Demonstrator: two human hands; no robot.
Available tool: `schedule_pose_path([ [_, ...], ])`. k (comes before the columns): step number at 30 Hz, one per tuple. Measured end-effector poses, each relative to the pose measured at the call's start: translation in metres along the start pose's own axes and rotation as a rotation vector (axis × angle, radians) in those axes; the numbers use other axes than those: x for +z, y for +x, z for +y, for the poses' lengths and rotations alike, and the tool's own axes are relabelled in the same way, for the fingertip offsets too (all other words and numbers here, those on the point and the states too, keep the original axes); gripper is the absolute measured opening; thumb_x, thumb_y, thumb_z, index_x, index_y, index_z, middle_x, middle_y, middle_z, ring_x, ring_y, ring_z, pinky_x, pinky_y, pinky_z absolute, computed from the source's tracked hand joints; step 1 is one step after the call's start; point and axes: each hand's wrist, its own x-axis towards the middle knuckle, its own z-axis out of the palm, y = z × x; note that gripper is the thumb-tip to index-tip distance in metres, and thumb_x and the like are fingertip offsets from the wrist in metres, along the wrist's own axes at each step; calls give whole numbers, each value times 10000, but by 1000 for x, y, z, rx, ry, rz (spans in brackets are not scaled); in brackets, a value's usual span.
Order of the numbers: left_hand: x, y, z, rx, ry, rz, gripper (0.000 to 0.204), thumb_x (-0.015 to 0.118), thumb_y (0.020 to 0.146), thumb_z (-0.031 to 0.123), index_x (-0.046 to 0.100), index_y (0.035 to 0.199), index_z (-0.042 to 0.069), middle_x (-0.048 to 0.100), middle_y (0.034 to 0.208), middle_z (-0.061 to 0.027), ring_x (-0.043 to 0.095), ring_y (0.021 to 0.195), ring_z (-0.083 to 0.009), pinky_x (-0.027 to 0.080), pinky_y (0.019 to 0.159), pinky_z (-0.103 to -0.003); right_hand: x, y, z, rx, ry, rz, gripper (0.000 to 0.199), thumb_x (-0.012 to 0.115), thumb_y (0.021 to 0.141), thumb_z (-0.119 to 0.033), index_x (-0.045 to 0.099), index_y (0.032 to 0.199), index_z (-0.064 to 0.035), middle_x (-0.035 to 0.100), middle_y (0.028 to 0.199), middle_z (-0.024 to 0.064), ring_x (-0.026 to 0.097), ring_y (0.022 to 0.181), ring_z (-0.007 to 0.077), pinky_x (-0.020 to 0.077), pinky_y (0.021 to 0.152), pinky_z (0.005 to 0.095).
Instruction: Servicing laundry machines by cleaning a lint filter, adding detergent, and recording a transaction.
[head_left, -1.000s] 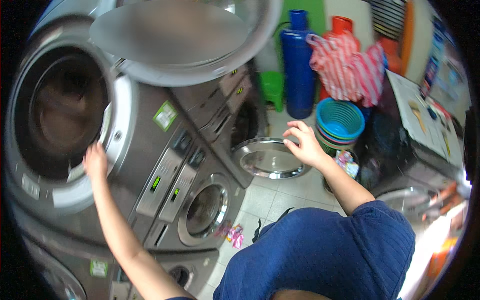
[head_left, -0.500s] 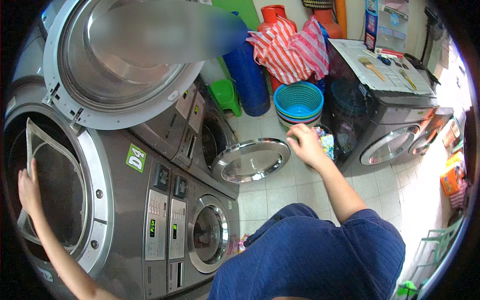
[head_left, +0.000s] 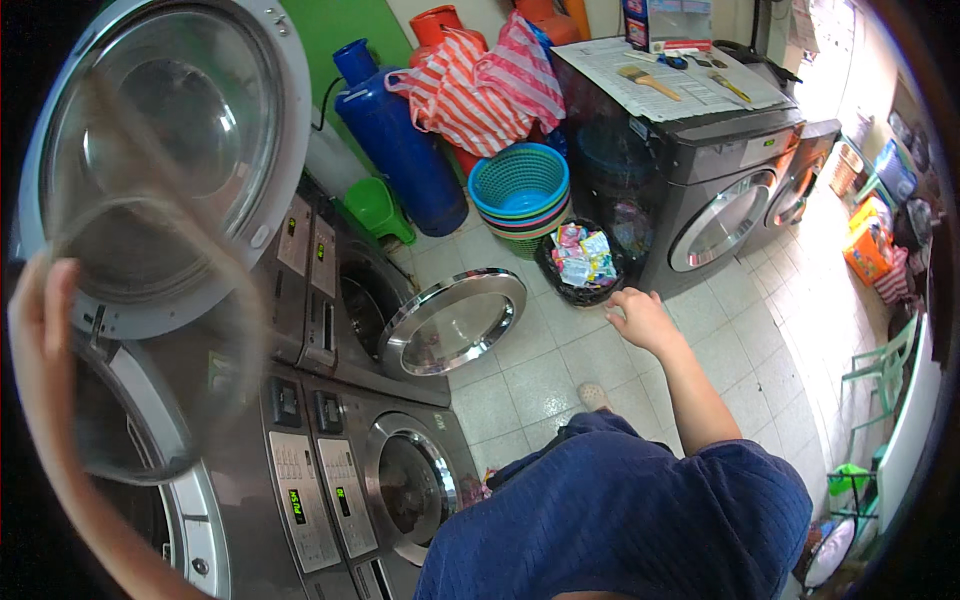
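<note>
My left hand (head_left: 42, 315) grips the rim of a lint screen (head_left: 160, 340), a pale frame with see-through mesh, smeared by motion. The screen is held up in front of the upper dryer's opening and overlaps the lower part of its raised round door (head_left: 270, 190). Behind the screen, part of the opening's light metal ring (head_left: 205, 540) shows. My right hand (head_left: 642, 318) hangs empty over the tiled floor with its fingers apart, just below a black-lined bin (head_left: 580, 262) full of colourful wrappers.
A lower machine's round door (head_left: 455, 322) juts open into the aisle. Stacked baskets (head_left: 520, 190), a blue gas cylinder (head_left: 400, 150) and a green stool (head_left: 380, 208) stand at the back. Brushes lie on newspaper (head_left: 625, 85) atop the machines at right.
My left hand has lifted the lint screen out of the dryer opening, up and toward me. My right hand has lowered slightly. The view has shifted, bringing the wrapper bin into full sight.
</note>
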Motion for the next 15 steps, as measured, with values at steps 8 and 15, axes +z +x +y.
schedule_pose_path([
  [8,187,16,274,442,-737,-695,536,761,723,343,463,1003,-4,602,870,-205,593,833,-424,465,711,-481,-29,46,70,64,80,103,202,652,812,-182,643,966,-51,641,975,141,616,947,305,447,857,466],
  [15,299,84,345,714,-626,-619,267,575,724,33,559,980,107,559,915,-53,544,981,-249,343,966,-501,-154,214,164,-16,111,720,107,607,796,-91,612,869,-12,600,836,184,599,793,351,478,698,404],
])
